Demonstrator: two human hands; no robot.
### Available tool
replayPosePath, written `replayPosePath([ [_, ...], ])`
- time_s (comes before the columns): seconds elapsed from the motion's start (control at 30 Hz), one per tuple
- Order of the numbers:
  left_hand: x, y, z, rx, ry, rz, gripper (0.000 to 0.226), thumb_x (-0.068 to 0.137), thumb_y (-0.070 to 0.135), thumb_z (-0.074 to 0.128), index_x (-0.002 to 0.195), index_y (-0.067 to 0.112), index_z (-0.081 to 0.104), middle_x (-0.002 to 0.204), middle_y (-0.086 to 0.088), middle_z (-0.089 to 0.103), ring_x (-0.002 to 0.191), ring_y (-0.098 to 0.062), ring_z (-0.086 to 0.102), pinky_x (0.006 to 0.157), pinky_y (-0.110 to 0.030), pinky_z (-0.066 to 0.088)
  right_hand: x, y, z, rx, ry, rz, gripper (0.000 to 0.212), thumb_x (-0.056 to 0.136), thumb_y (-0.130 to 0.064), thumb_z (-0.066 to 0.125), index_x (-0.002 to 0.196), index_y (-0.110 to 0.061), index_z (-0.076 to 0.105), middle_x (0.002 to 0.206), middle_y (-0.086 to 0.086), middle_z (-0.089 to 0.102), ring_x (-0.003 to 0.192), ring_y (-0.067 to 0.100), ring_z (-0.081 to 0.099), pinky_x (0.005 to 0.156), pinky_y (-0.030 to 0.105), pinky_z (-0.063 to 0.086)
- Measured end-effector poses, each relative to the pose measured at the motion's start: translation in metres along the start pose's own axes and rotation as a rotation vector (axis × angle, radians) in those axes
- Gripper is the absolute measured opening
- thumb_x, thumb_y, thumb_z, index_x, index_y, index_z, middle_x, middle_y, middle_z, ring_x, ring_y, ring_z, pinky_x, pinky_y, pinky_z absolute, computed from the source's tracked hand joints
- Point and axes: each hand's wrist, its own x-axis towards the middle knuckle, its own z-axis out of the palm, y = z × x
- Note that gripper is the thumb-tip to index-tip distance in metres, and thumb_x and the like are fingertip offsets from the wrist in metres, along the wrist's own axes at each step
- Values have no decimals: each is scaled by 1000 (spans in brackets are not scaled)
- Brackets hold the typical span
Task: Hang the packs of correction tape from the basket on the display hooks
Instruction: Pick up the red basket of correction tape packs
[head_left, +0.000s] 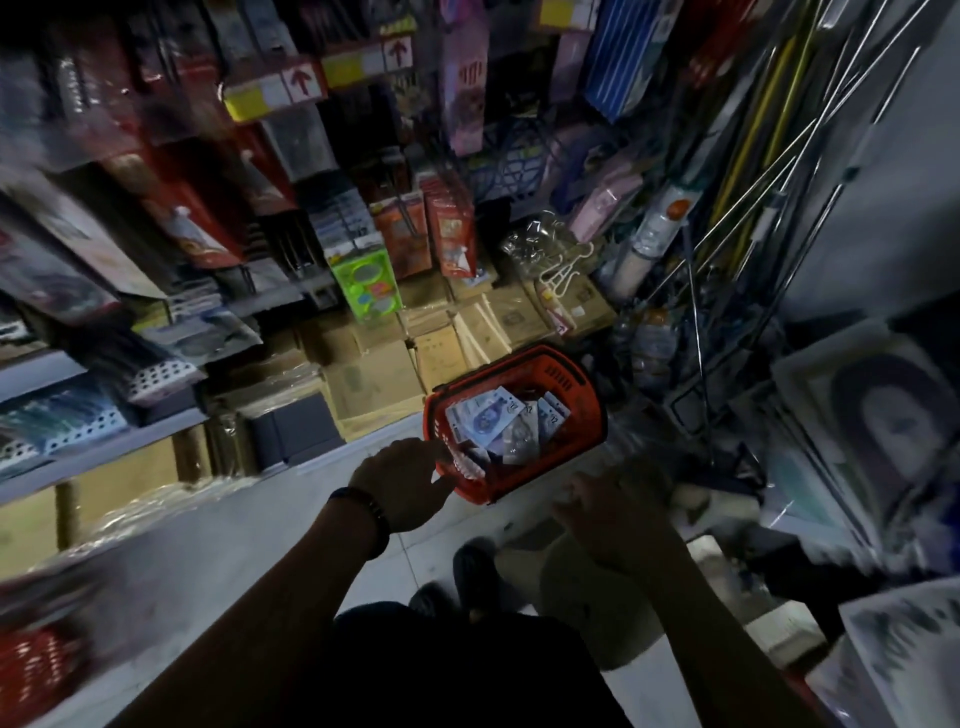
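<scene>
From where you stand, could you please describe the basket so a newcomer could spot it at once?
Look down at the pale floor, to the row of brown cardboard boxes below the shelving. Just in front of them sits the basket: red slotted plastic among brown cartons, loose pale packs inside.

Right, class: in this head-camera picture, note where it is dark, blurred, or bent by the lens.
Head view: dim overall, the foreground near black; the red basket and its packs of correction tape are the sharpest, best-lit part; the right hand and the frame edges smear with motion blur; wide-angle distortion leans the shelves inward.
</scene>
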Motion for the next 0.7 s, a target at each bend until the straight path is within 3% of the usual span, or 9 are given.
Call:
replayPosePath([
  [0.13, 22, 1, -15, -13, 19, 2, 38, 104, 49, 52, 133, 27, 62, 126, -4, 69, 112, -26, 67, 96, -44, 57, 18, -7, -10, 12, -41, -20, 58, 98, -66, 45, 140, -27, 52, 138, 3, 61, 122, 23, 60, 102, 38, 47],
  [0.3, 58, -16, -30, 8, -44, 31, 50, 97, 62, 47, 135, 32, 59, 127, -2, 70, 112, -26, 69, 92, -46, 59, 37, -29, -21, 98, -20, 2, 50, 104, -49, 53, 146, -23, 49, 144, 4, 58, 127, 22, 59, 98, 35, 47],
  [0.4, 82, -24, -47, 43, -77, 99, 39, 102, 50, 49, 128, 25, 63, 122, -5, 70, 110, -32, 68, 92, -48, 57, 51, -46, -25, 136, 16, 32, 52, 105, -43, 56, 149, -16, 47, 149, 9, 53, 134, 25, 53, 100, 30, 40],
  [0.5, 95, -31, -63, 70, -111, 151, 33, 105, 45, 49, 124, 21, 61, 122, -7, 68, 110, -35, 66, 92, -49, 55, 59, -63, -29, 181, 61, 74, 42, 103, -41, 59, 136, -15, 56, 137, 8, 62, 120, 22, 60, 99, 31, 48],
  [0.57, 106, -38, -73, 69, -145, 170, 44, 100, 53, 42, 126, 23, 60, 125, -7, 68, 111, -36, 66, 92, -50, 56, 64, -73, -33, 211, 87, 83, 37, 101, -41, 59, 125, -14, 61, 121, 9, 68, 107, 24, 65, 93, 41, 55],
  [0.7, 127, -51, -84, 60, -177, 231, 71, 86, 66, 26, 130, 23, 60, 130, -9, 67, 116, -37, 65, 93, -50, 55, 75, -88, -44, 202, 133, 108, 33, 101, -36, 62, 122, -11, 67, 116, 7, 71, 106, 24, 67, 89, 34, 51],
])
